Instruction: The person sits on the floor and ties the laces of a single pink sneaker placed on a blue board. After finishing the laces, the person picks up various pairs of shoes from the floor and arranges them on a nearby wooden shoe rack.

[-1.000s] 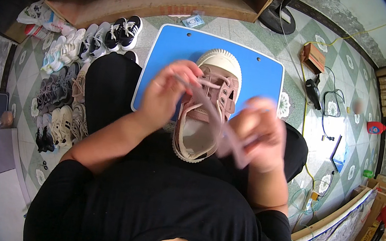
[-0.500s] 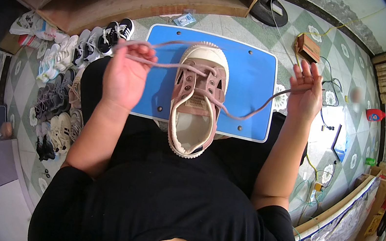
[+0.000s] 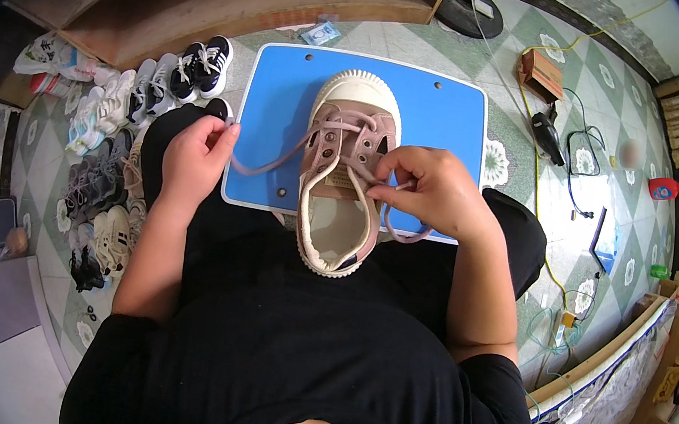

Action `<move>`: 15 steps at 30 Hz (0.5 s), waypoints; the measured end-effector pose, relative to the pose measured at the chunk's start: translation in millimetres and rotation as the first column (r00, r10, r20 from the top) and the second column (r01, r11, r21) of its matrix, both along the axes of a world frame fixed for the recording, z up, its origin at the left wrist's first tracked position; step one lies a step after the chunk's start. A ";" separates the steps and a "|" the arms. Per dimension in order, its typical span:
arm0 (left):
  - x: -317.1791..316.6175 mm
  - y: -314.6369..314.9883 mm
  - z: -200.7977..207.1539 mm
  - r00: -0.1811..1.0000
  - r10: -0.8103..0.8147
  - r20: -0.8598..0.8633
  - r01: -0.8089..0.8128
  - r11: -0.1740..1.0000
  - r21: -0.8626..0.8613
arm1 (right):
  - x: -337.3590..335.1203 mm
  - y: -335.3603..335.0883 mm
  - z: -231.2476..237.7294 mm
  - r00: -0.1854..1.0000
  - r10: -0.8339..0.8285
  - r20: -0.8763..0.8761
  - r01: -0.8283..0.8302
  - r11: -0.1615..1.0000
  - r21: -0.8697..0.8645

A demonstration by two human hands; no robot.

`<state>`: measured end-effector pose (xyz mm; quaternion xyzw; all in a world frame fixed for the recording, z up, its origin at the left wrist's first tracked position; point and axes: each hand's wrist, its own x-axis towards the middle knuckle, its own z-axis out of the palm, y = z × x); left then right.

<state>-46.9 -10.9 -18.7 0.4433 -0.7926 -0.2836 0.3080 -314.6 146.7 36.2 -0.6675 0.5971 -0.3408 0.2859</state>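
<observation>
A dusty-pink sneaker (image 3: 338, 184) with a cream toe cap and sole lies on a blue board (image 3: 449, 115), toe pointing away from me and heel over the near edge. Its pink shoelace (image 3: 263, 169) crosses the upper eyelets. My left hand (image 3: 198, 154), at the board's left edge, pinches one end of the lace, which sags across to the shoe. Beside the shoe's right-hand eyelets, my right hand (image 3: 439, 193) is closed with thumb and finger on the other side of the lace. A loop of that lace hangs below the right hand.
Several pairs of shoes (image 3: 151, 86) stand in rows on the tiled floor at left. Behind the board is a wooden shelf (image 3: 244, 25). A cardboard box (image 3: 542, 74), a black hair dryer (image 3: 546, 135) and cables lie at right. A wood-framed panel (image 3: 605, 362) stands at the lower right.
My right hand has come left and down from the raised position to the shoe's eyelets. My left hand has lowered and moved outward, and its lace now sags.
</observation>
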 end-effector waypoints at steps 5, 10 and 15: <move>-4.6 0.5 14.8 1.000 -0.004 -0.022 0.001 0.986 -0.168 | -5.6 2.1 -6.0 0.948 -0.235 0.214 0.258 0.962 -0.089; -6.7 2.6 14.2 0.914 -0.207 -0.350 0.139 0.968 -0.210 | -23.7 -9.2 -11.3 0.804 -0.563 -0.192 0.576 0.817 0.016; -48.1 16.7 36.6 0.840 -0.460 -0.288 0.375 0.876 -0.304 | -30.4 -4.3 -21.9 0.885 -0.429 0.180 0.429 0.902 0.045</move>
